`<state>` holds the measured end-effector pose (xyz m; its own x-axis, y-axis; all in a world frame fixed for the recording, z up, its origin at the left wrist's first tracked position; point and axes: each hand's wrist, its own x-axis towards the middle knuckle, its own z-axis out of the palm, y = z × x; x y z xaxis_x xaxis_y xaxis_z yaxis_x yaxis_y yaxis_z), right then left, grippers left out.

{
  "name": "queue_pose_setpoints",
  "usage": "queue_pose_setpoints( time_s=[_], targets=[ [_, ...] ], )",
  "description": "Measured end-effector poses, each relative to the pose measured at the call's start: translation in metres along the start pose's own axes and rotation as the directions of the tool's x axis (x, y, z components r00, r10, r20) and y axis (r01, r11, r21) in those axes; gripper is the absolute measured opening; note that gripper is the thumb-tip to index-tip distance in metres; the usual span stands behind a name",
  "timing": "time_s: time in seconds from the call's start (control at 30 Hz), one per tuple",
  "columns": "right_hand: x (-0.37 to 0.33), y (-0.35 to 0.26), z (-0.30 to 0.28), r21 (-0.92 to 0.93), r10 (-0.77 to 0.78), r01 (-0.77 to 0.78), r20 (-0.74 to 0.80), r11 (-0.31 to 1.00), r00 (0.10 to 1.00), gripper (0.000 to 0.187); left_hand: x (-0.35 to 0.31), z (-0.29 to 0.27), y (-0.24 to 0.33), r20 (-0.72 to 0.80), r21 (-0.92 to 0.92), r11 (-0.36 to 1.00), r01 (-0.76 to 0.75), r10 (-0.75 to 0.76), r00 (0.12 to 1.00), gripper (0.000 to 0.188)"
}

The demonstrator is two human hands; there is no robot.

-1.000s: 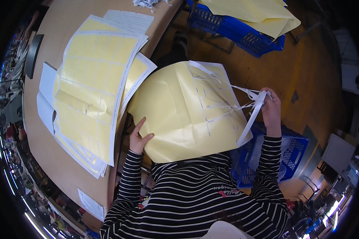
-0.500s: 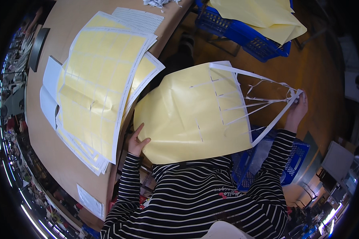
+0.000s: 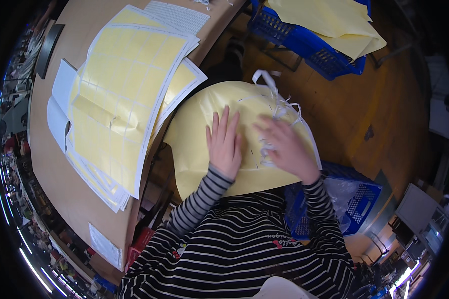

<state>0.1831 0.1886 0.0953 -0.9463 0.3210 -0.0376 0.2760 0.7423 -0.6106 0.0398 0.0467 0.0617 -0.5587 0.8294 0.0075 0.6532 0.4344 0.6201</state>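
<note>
A large pale yellow sheet (image 3: 199,144) with small dark marks and a white right edge lies across my lap, its far side bulging in a curve. My left hand (image 3: 225,144) rests flat on the sheet's middle, fingers stretched out. To its right, my right hand (image 3: 287,149) is over the sheet near the white edge, its fingers smeared by motion. Narrow white paper strips (image 3: 268,82) curl up at the far right corner. More white scraps show beside and under the right hand; whether its fingers grip them is unclear.
On the brown table (image 3: 60,169) at left lies a stack of yellow gridded sheets (image 3: 129,74) with white borders. A blue crate (image 3: 304,47) holding yellow sheets stands at far right. Another blue crate (image 3: 359,209) with clear plastic sits at my right, near the lap sheet.
My right hand has come in from the far right, and the stretched white strips are now bunched over the sheet. My left hand has moved from the sheet's left edge to its middle.
</note>
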Motion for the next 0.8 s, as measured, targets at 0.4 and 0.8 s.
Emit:
queue_pose_setpoints(
  time_s=[0.4, 0.8],
  targets=[
    [-0.01, 0.005, 0.011, 0.241, -0.065, 0.029, 0.142, 0.97, 0.988, 0.026, 0.017, 0.03, -0.05, 0.093, 0.207, 0.978, -0.015, -0.005, 0.996, 0.055],
    [0.048, 0.009, -0.007, -0.015, -0.063, 0.061, -0.207, 0.998, 0.976, 0.048, 0.006, 0.028, -0.055, 0.107, -0.065, 0.997, 0.037, -0.03, 0.994, 0.083]
  ],
)
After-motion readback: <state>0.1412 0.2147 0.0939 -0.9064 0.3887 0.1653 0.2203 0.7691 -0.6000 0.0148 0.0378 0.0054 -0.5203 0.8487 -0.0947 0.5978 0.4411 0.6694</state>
